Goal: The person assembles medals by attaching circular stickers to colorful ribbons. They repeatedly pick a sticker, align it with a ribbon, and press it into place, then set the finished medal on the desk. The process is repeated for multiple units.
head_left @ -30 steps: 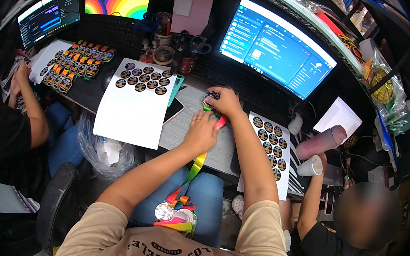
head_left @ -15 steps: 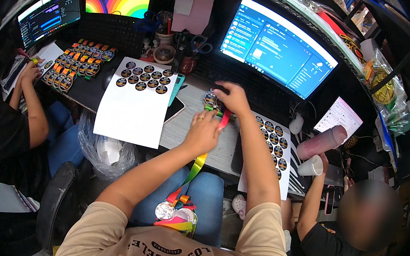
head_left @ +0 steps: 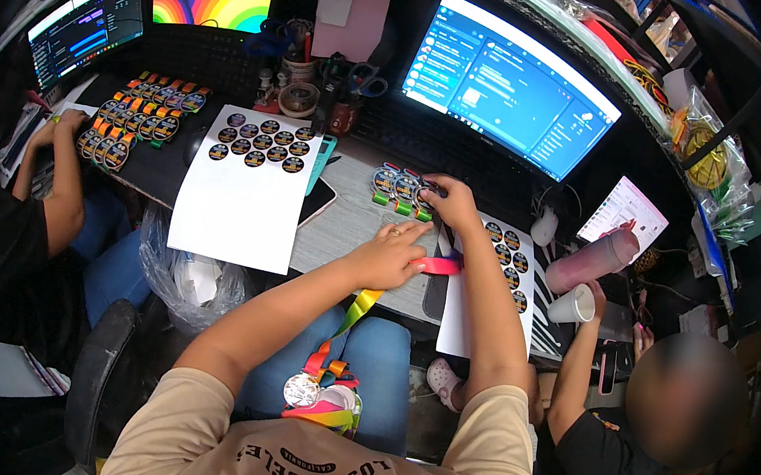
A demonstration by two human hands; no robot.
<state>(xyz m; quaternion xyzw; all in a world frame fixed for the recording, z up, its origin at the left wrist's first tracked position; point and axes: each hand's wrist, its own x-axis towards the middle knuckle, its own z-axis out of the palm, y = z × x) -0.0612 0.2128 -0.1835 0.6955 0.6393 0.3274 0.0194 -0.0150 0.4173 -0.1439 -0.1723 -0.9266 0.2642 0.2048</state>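
On the grey desk mat, several round medals [head_left: 395, 183] with dark printed faces and green ribbon ends lie side by side. My right hand [head_left: 453, 206] pinches the rightmost medal at its edge; the fingertips partly cover it. Just below the row, my left hand [head_left: 392, 255] lies with its fingers stretched out to the right. A ribbon passes beneath it, showing a pink part [head_left: 440, 266] by the thumb and a yellow part [head_left: 362, 309] hanging over the desk edge. More medals [head_left: 302, 390] with tangled coloured ribbons rest on my lap, one silver face up.
Sheets of round stickers [head_left: 236, 214] lie left and right [head_left: 459, 323] of my hands. A phone [head_left: 317, 202] is beside the left sheet. Finished-looking medals [head_left: 140, 123] sit farther left, near a co-worker's hand. At right, a person's hand holds a white cup [head_left: 573, 304] beside a pink bottle [head_left: 593, 261].
My right hand has shifted right and down, uncovering the row of medals. My left hand has moved slightly down and right, and the pink ribbon now points right beneath my right forearm.
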